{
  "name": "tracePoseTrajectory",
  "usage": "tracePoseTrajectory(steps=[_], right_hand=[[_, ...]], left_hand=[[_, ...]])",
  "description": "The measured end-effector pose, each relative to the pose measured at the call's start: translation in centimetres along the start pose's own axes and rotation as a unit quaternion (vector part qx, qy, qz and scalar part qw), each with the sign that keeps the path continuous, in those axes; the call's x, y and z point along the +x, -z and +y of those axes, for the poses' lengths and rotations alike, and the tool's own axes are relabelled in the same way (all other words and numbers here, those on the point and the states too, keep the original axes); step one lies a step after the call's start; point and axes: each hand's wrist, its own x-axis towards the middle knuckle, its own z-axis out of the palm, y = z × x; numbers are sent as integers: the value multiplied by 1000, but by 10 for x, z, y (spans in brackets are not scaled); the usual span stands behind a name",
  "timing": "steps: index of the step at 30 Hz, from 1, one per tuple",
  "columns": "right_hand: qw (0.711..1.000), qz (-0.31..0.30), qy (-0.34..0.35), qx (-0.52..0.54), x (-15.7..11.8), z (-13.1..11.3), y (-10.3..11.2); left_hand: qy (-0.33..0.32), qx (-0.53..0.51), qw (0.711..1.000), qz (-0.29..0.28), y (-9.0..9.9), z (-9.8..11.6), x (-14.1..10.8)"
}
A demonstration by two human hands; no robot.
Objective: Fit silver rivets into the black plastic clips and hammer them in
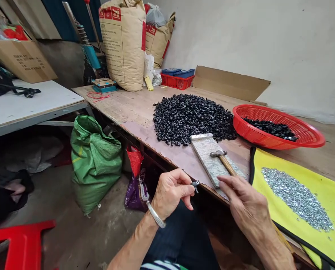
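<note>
My left hand (171,193) is raised in front of the table edge, its thumb and fingertips pinching a small black plastic piece (195,184) with a light ring at its end. To the right, my right hand (246,204) is by the near end of a stone slab (205,159). Its thumb and index fingertips are close together; whether something tiny is between them cannot be seen. A hammer (225,161) lies on the slab, the end of its wooden handle hidden behind my right hand. Beyond the slab is a large heap of similar black pieces (192,116).
A red basket (305,129) with black pieces stands at the right. Small shiny metal parts (296,195) lie on a yellow cloth (327,176). Paper sacks (123,48) and a hand press (91,56) stand at the back. Left below are a green sack (95,161) and red stool (22,240).
</note>
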Motion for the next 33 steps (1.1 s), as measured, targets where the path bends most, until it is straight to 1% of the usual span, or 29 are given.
tracePoseTrajectory(steps=[1, 2, 4, 6, 8, 10, 12, 16, 21, 23, 25, 27, 28, 31, 33], right_hand=[[994, -43, -38, 92, -4, -10, -1], [979, -86, -77, 170, -9, -20, -3], [938, -146, -132, 285, -16, -35, -6], [906, -164, -151, 361, -21, -43, -9], [883, -169, -165, 406, -25, -44, -11], [864, -169, -181, 437, -27, -43, -11], [852, -169, -189, 457, -28, -42, -10], [846, -164, -183, 472, -31, -42, -8], [855, -164, -156, 467, -33, -43, -6], [864, -152, -153, 455, -33, -44, -6], [875, -132, -155, 438, -33, -44, -5], [884, -119, -155, 425, -33, -45, -4], [886, -116, -153, 422, -33, -45, -3], [886, -106, -148, 427, -33, -45, -4], [887, -87, -148, 429, -35, -45, -6]], left_hand=[[-3, 26, 1000, 2, -1, 2, -3], [-6, 50, 999, 3, -2, 3, -6], [-13, 89, 996, 2, -3, 6, -10], [-27, 120, 992, -1, -3, 7, -15], [-51, 152, 987, -6, -2, 8, -18], [-91, 192, 977, -17, -1, 9, -22], [-145, 237, 960, -32, 0, 10, -25], [-252, 319, 912, -55, 1, 12, -27], [-382, 383, 838, -69, 2, 10, -25], [-417, 411, 808, -65, 1, 9, -26], [-437, 440, 783, -53, 1, 8, -26], [-448, 460, 765, -43, 0, 7, -28], [-451, 464, 761, -41, 0, 6, -28], [-452, 468, 759, -41, 0, 4, -29], [-457, 473, 752, -41, 1, 4, -28]])
